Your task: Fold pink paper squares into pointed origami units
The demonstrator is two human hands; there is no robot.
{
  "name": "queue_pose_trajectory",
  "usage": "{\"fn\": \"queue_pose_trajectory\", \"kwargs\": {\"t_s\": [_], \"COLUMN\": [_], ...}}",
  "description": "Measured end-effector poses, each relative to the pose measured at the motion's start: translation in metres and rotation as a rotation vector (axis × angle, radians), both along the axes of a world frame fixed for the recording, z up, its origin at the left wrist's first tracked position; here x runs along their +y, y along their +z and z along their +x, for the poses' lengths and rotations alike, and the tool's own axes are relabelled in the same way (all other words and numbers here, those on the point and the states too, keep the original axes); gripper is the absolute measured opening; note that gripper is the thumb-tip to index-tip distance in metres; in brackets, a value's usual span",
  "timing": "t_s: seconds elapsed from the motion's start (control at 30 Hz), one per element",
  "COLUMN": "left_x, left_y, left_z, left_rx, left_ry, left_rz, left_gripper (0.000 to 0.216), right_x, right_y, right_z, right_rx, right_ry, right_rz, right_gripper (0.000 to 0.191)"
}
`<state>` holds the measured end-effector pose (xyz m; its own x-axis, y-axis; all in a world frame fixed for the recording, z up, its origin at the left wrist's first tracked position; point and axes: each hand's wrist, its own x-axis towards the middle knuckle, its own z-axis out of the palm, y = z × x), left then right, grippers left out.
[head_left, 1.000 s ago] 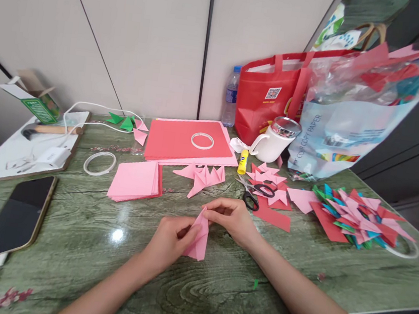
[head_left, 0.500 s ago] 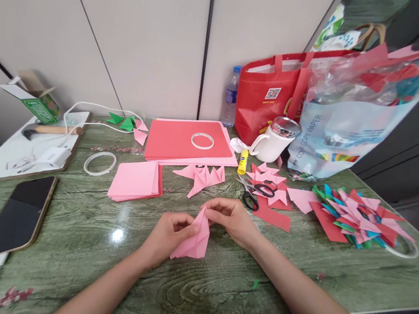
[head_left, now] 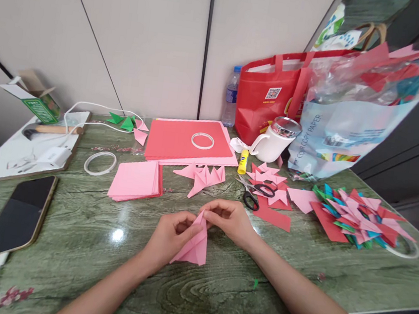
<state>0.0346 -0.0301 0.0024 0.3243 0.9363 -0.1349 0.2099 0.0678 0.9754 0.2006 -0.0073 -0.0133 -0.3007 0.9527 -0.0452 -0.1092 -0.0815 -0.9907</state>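
Note:
A folded piece of pink paper is held between both hands above the green marbled table. My left hand pinches its left side, the thumb lying across the front. At the pointed top, my right hand grips the paper between thumb and fingers. Creases show on the lower part, which flares out. Beyond my hands lie folded pink paper pieces and a stack of pink paper squares with red ones under it. Black-handled scissors rest to the right, partly on red paper.
Red and pink sheets carry a tape roll. A yellow glue stick, white mug and red bag stand behind. Multicoloured folded paper is piled right. A phone and another tape roll lie left.
The folded paper has tilted and dropped slightly, its lower edge now a little nearer to me. Both hands keep their pinch, with only small finger shifts.

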Motion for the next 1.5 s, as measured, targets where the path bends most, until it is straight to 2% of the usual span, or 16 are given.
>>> {"fn": "queue_pose_trajectory", "kwargs": {"t_s": [0.3, 0.53, 0.77, 0.9, 1.1, 1.27, 1.5], "left_x": [0.0016, 0.0006, -0.0016, -0.0010, -0.0011, -0.0026, -0.0037], "left_y": [-0.0015, -0.0064, -0.0042, -0.0037, 0.0004, 0.0006, -0.0037], "left_z": [-0.0029, -0.0024, -0.0016, -0.0018, -0.0024, -0.0039, -0.0028], "left_rx": [0.034, 0.178, 0.250, 0.257, 0.155, 0.186, 0.297], "left_ry": [-0.047, -0.033, -0.028, -0.025, -0.022, 0.008, -0.002], "left_rz": [0.062, 0.247, 0.342, 0.327, 0.199, 0.245, 0.361], "left_gripper": [0.024, 0.026, 0.027, 0.028, 0.030, 0.031, 0.032], "right_x": [-0.0008, -0.0013, -0.0013, -0.0014, -0.0020, -0.0020, -0.0017], "right_y": [0.0035, 0.0038, 0.0025, 0.0014, 0.0032, 0.0077, 0.0054], "right_z": [0.0010, -0.0001, 0.0006, 0.0006, 0.0003, 0.0010, -0.0013], "right_rx": [-0.009, -0.013, 0.020, 0.031, 0.021, -0.011, -0.087], "right_ry": [0.017, 0.013, 0.043, 0.058, 0.082, 0.126, 0.072], "right_rz": [-0.010, -0.018, -0.032, -0.048, -0.033, 0.004, 0.003], "right_gripper": [0.014, 0.016, 0.019, 0.019, 0.019, 0.017, 0.019]}}
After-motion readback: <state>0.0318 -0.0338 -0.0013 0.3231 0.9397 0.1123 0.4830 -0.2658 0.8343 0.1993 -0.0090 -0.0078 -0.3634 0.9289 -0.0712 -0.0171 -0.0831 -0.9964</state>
